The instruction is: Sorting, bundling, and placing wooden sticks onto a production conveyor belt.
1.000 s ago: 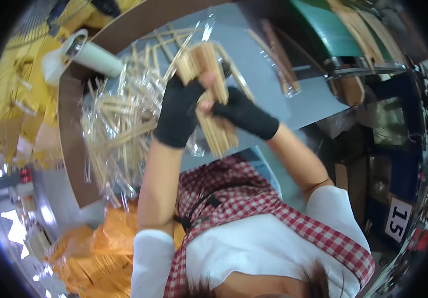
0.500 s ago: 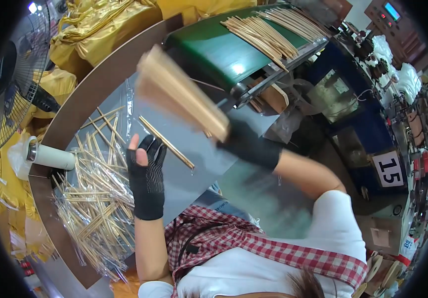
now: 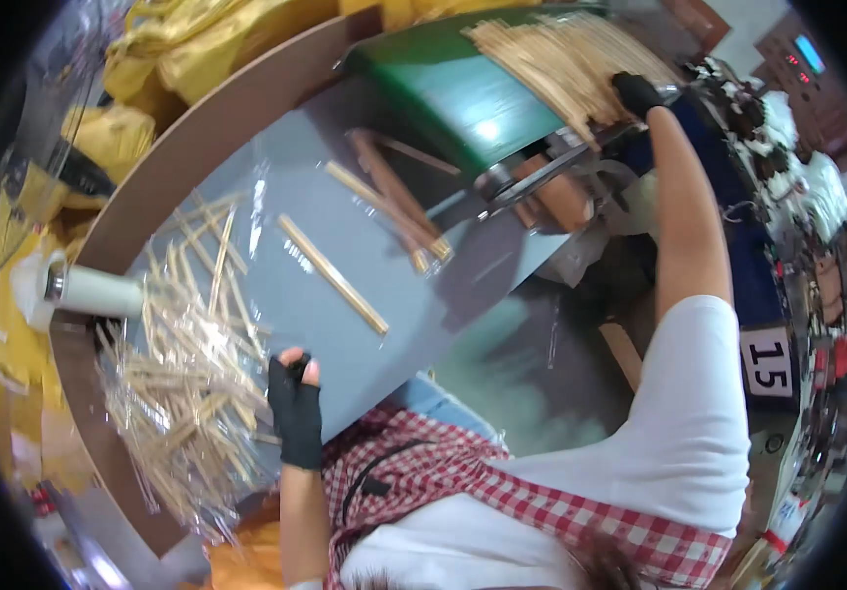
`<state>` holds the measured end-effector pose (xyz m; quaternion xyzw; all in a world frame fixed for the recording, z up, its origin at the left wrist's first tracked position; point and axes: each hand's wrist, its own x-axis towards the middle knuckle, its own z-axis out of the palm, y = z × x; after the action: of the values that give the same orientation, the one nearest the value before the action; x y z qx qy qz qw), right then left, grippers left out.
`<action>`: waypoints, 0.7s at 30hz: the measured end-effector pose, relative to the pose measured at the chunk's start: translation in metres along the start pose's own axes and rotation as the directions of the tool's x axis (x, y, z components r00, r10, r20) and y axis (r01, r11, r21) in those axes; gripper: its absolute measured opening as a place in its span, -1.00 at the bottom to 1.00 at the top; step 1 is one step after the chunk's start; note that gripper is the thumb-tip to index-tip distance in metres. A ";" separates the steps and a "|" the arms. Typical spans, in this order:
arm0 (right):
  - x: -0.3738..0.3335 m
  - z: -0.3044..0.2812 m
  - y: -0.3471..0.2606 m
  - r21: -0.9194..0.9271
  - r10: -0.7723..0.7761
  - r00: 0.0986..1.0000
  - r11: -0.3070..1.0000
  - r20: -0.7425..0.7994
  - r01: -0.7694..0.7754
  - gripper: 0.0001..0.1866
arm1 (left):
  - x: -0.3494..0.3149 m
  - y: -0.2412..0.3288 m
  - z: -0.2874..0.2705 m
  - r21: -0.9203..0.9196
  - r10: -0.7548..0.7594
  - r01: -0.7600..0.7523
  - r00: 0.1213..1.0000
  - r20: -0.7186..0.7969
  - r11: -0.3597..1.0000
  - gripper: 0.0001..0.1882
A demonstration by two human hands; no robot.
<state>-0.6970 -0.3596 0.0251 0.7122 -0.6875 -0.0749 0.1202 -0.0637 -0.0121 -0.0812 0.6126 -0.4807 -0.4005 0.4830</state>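
Note:
My right hand (image 3: 637, 94), in a black fingerless glove, reaches to the far right and is closed at the near edge of a layer of loose wooden chopsticks (image 3: 551, 69). They lie side by side on a green belt surface (image 3: 443, 93), and blur softens them. My left hand (image 3: 296, 411), gloved the same way, is low beside a heap of chopsticks in clear film wrappers (image 3: 187, 393). Its fingers are curled in, and nothing shows between them. One chopstick pair (image 3: 333, 275) lies alone on the grey tabletop (image 3: 345, 369); more chopsticks (image 3: 374, 205) lie beyond it.
A brown raised rim (image 3: 163, 157) curves round the table's far and left sides. A white flask (image 3: 99, 293) lies by the heap at the left. Yellow cloth sacks (image 3: 217, 49) stand behind, with a fan at the far left. Blue machinery (image 3: 753, 256) stands to the right.
My right hand has moved far and to the right, from over the table to the belt, with its chopstick bundle now among those there. My left hand has drawn back toward me.

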 end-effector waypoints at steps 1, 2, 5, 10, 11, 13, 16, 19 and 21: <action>0.001 -0.003 -0.012 -0.134 -0.035 0.998 0.990 0.054 0.042 -0.63 | 0.000 0.001 0.000 0.022 0.008 -0.007 1.000 -0.029 1.000 -0.77; 0.000 0.000 0.001 -0.217 -0.092 0.995 0.971 0.045 0.099 -0.65 | 0.003 0.004 0.003 0.001 -0.010 0.010 1.000 -0.016 1.000 -0.76; -0.006 -0.009 -0.002 0.044 0.029 0.998 0.999 -0.053 -0.027 -0.67 | 0.004 0.017 0.005 0.095 -0.053 0.050 0.998 0.030 0.994 -0.76; -0.015 -0.059 -0.055 -0.348 -0.157 0.972 0.933 -0.177 0.088 -0.63 | 0.006 0.017 0.013 0.254 0.127 -0.158 0.983 0.136 0.954 -0.70; -0.028 -0.068 -0.083 -0.203 -0.129 0.924 0.978 -0.361 0.057 -0.63 | 0.008 0.019 0.014 0.255 0.115 -0.148 0.984 0.138 0.955 -0.70; -0.050 -0.088 -0.121 -0.077 -0.259 0.741 0.960 -0.620 0.271 -0.63 | 0.014 0.021 0.015 0.441 0.231 -0.331 0.936 0.265 0.834 -0.68; -0.099 -0.115 -0.239 0.313 -0.234 0.716 0.780 -0.657 0.542 -0.74 | 0.010 0.025 0.008 0.367 0.131 -0.203 0.969 0.210 0.908 -0.69; -0.170 -0.125 -0.357 0.576 -0.417 0.651 0.306 -0.634 0.758 -0.83 | 0.011 0.024 -0.001 0.256 0.072 -0.117 0.981 0.178 0.960 -0.72; -0.201 -0.113 -0.403 0.440 -0.575 0.715 0.564 -0.398 0.698 -0.82 | 0.007 0.030 -0.006 0.190 0.040 -0.073 0.985 0.169 0.979 -0.74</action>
<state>-0.2878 -0.1415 0.0109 0.9178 -0.3549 0.1678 -0.0587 -0.0631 -0.0201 -0.0505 0.6080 -0.5731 -0.3866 0.3904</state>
